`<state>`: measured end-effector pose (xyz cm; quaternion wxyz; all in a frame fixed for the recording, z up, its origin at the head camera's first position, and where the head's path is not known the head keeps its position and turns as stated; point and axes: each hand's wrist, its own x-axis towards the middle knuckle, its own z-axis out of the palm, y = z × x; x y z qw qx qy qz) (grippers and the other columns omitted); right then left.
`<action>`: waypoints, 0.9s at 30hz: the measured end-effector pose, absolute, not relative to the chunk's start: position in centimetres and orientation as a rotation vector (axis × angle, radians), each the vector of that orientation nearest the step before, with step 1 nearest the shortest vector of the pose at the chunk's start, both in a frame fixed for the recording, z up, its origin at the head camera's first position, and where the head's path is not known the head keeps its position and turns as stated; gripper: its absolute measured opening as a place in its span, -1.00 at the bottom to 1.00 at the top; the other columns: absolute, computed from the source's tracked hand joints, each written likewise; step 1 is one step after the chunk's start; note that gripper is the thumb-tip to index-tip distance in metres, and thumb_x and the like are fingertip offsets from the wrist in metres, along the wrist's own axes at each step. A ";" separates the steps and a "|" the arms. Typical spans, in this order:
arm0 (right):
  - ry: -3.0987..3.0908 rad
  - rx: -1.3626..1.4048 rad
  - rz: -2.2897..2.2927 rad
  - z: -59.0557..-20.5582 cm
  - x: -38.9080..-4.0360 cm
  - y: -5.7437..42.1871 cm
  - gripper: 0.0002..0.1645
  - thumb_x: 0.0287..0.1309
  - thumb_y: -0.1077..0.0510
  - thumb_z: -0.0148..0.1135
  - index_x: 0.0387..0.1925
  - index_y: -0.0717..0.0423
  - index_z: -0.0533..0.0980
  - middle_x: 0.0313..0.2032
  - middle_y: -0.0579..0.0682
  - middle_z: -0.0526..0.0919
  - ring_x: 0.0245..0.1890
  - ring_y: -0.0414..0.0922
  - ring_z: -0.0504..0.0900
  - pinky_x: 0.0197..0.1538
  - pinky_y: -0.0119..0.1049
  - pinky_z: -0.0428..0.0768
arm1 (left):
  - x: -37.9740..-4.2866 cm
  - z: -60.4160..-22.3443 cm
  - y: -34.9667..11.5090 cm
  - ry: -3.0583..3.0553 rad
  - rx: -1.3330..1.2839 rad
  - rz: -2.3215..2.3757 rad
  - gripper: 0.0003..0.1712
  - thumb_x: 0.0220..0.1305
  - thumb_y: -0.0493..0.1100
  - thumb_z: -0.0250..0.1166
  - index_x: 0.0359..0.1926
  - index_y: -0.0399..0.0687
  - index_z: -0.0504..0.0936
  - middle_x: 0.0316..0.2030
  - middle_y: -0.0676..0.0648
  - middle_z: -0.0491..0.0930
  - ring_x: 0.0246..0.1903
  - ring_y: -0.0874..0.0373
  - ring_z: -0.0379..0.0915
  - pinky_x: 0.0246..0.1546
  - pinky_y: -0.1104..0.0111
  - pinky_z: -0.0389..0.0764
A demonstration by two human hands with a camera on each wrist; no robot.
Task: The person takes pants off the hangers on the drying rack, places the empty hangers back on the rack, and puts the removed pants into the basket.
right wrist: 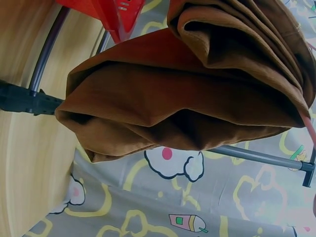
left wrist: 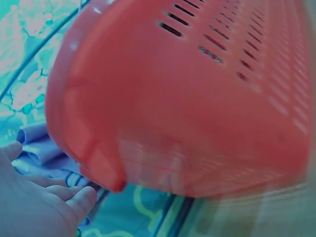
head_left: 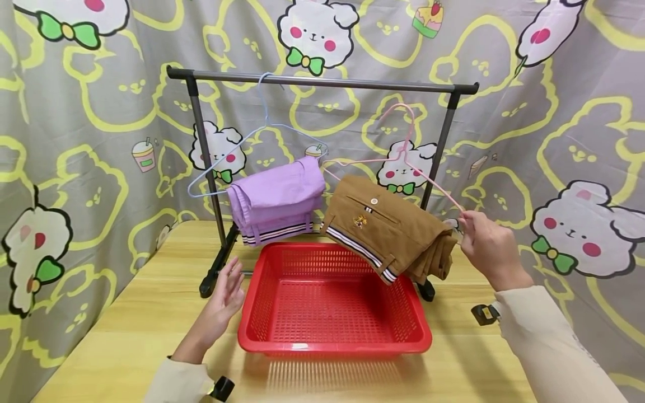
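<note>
My right hand (head_left: pixel 486 243) grips the lower right corner of a pink hanger (head_left: pixel 403 157), whose hook stands just below the rack's bar. Folded over this hanger are brown trousers (head_left: pixel 388 224) with a striped waistband, tilted down to the right; their folds (right wrist: pixel 173 98) fill the right wrist view. My left hand (head_left: pixel 224 299) is held with fingers extended and nothing in it, beside the red basket (head_left: pixel 335 347). Purple trousers (head_left: pixel 277 196) hang folded on a blue hanger (head_left: pixel 265 112) hooked over the bar. In the left wrist view the left fingers lie near the basket's rim.
A dark metal clothes rack (head_left: pixel 322 82) stands across the back of the wooden table (head_left: pixel 166 291), its feet beside the basket. Behind and at both sides hangs a grey curtain (head_left: pixel 101 184) with cartoon prints.
</note>
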<state>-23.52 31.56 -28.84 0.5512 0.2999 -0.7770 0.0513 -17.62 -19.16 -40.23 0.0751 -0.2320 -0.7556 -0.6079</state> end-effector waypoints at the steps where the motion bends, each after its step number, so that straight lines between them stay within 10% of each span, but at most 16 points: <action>1: -1.840 0.707 0.122 -28.8 -23.5 31.6 -0.69 0.36 0.20 -0.02 -0.26 0.46 0.44 -0.61 0.30 0.55 -0.83 0.10 0.43 -0.82 -0.01 0.38 | -17.7 -39.9 -19.1 -2.264 -0.710 -1.824 -0.24 0.49 -0.29 -0.07 0.52 -0.03 -0.26 0.46 -0.39 -0.20 0.40 -0.39 -0.25 0.14 0.65 0.14; 11: -1.843 0.702 0.132 -29.0 -23.3 31.5 -0.82 0.16 0.34 0.13 -0.26 0.46 0.45 -0.61 0.29 0.54 -0.82 0.11 0.44 -0.80 0.02 0.40 | -18.3 -36.9 -17.9 -2.206 -0.823 -1.961 -0.28 0.54 -0.23 -0.15 0.52 0.00 -0.34 0.47 -0.36 -0.22 0.41 -0.37 -0.24 0.24 -0.02 0.08; 19: -1.842 0.698 0.135 -29.0 -23.3 31.3 -0.59 0.44 0.12 -0.11 -0.25 0.46 0.44 -0.62 0.29 0.53 -0.84 0.09 0.41 -0.81 0.01 0.38 | -18.8 -35.2 -16.1 -2.184 -0.841 -2.063 -0.25 0.52 -0.19 -0.10 0.51 -0.04 -0.34 0.48 -0.33 -0.24 0.42 -0.32 -0.25 0.29 -0.05 0.04; 27: -1.846 0.686 0.141 -29.1 -23.3 31.1 -0.80 0.20 0.32 0.08 -0.25 0.47 0.45 -0.59 0.31 0.56 -0.84 0.09 0.42 -0.81 0.00 0.39 | -19.9 -34.7 -13.9 -2.129 -0.821 -2.249 -0.26 0.54 -0.20 -0.14 0.50 -0.09 -0.37 0.47 -0.37 -0.31 0.42 -0.32 -0.27 0.34 -0.08 -0.03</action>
